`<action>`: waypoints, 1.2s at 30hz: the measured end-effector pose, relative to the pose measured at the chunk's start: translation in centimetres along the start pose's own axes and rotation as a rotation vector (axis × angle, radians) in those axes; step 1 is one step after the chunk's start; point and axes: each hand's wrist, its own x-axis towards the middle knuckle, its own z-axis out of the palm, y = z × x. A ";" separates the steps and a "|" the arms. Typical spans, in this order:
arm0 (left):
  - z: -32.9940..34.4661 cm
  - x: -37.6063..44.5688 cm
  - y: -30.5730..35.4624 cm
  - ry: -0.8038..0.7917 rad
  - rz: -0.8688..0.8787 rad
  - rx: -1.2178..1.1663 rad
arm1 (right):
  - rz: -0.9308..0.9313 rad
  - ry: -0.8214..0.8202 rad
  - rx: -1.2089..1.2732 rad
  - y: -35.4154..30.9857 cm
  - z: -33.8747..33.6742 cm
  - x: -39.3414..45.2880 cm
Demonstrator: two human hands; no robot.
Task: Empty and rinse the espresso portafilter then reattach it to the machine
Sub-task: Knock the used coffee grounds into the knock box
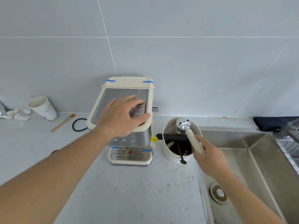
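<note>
Right hand grips the cream handle of the portafilter, fingers curled round the lower end of the handle. The portafilter is turned basket-down over the knock box, its metal head inside the rim at the far side, just above the black knock bar. Likely reason: inverted so the spent puck drops out against the bar. Dark grounds already lie in the bottom of the box; whether the basket is now empty cannot be told, since its open face points away from the camera.

Left hand lies flat on top of the espresso machine, fingers straight and spread, thumb along the front edge. Judged as bracing: it steadies the light machine, which stands just beside the knock box.

The sink sits directly right of the box, so the rinse needs only a short carry. Loose grounds speckle the countertop between box and sink edge.

Step in hand: emptying. Rinse and reattachment not yet done.
</note>
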 end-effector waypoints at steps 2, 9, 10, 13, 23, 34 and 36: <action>0.0 0.0 0.0 0.002 0.006 -0.002 | -0.030 0.042 0.047 0.2 0.2 0.0; 0.1 0.0 0.0 0.008 0.006 -0.008 | -0.034 0.066 0.031 1.4 2.1 -0.4; 0.1 0.0 0.0 0.006 0.004 -0.010 | -0.035 0.055 0.011 1.5 2.1 -0.3; 0.1 0.0 0.0 0.007 0.006 -0.003 | -0.046 0.052 -0.014 1.7 2.0 0.0; -0.1 -0.1 0.1 0.005 -0.003 0.000 | -0.047 0.069 0.049 2.0 2.1 -0.2; 0.0 0.0 0.2 0.012 -0.008 -0.005 | 0.021 0.057 0.146 2.1 3.4 -0.5; 0.0 -0.1 0.2 0.010 -0.013 -0.007 | 0.040 0.045 0.180 2.0 3.5 -0.5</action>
